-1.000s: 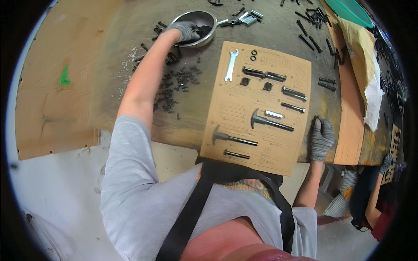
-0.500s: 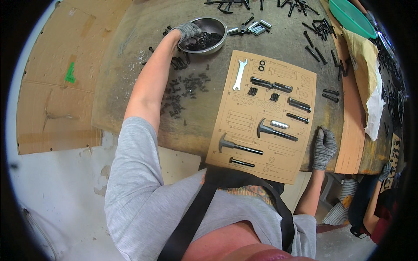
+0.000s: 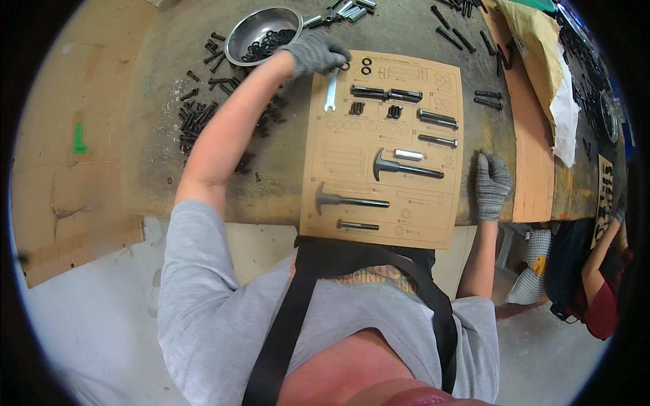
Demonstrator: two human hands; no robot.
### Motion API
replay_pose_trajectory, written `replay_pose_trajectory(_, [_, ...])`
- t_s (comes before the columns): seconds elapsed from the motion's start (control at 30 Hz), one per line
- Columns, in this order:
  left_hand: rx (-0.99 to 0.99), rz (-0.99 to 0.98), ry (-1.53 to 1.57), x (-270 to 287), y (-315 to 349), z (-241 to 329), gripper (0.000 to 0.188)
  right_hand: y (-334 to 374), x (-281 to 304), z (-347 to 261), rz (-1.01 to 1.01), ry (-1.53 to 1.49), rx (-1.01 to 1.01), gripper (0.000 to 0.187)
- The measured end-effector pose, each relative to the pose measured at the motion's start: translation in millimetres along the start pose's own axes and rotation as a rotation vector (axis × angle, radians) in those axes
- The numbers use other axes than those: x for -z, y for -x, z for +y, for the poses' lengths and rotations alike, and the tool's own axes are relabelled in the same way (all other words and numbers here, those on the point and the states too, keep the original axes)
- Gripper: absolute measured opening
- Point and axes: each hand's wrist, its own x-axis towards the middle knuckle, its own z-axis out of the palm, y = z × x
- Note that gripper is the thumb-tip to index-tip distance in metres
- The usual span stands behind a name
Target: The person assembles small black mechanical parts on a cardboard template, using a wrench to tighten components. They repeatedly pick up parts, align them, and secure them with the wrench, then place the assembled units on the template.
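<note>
Black ring (image 3: 345, 66) is pinched by the left hand (image 3: 317, 53), fingers nearly closed, now moved from the bowl (image 3: 247, 30) at its left to the board (image 3: 352, 162), so picking seems done; the right hand (image 3: 493, 181) curls loosely, contents hidden.

Even light, soft shadows; fisheye-bent, blackened rim.

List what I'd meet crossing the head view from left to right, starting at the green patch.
Green patch → bowl → left hand → pair of rings → silver tube → right hand → white paper.
</note>
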Motion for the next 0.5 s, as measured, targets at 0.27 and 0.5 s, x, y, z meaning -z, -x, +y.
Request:
replay_pose_trajectory(0.27, [-0.091, 0.178, -0.333, -24.4, -20.1, 10.9, 0.027, -13.8, 5.5, -20.5, 0.011, -0.232, -0.228, 0.018])
replay_pose_trajectory(0.5, [-0.144, 0.28, -0.439, -24.8, -27.1, 14.7, 0.032, -88.6, -29.6, -98.0, -0.093, -0.253, 0.36, 0.017])
